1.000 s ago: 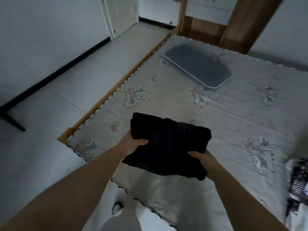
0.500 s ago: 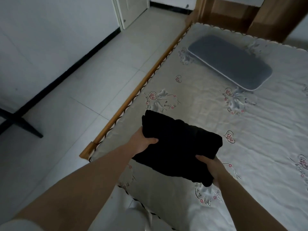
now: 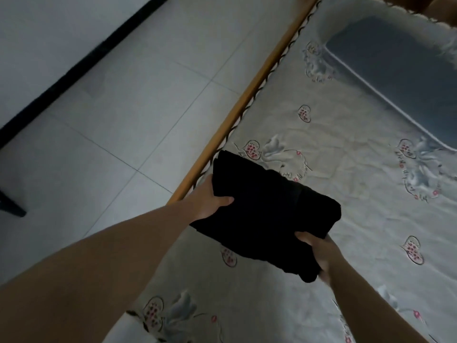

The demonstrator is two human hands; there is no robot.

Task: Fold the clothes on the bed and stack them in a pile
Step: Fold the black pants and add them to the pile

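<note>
A folded black garment (image 3: 267, 216) sits at the centre of the frame, held over the left edge of the bed (image 3: 346, 219) by both hands. The left hand (image 3: 210, 199) grips its left side, thumb lying on top and fingers hidden underneath. The right hand (image 3: 319, 251) grips the lower right corner, thumb over the top and fingers curled below the cloth. Whether the garment rests on the sheet or is held just above it cannot be told. The sheet is pale and wrinkled, printed with hearts and bows, and its scalloped trim runs along a wooden rail (image 3: 247, 105) that crosses the frame diagonally from top centre to the left hand. A flat grey pillow (image 3: 395, 73) lies in the upper right, well apart from the garment. The left half of the frame shows a tiled floor (image 3: 123, 107), with a black skirting (image 3: 74, 68) running across the upper left and a dark furniture leg (image 3: 11, 206) at the left edge. Both bare forearms reach in from the bottom of the frame and cover part of the sheet.
</note>
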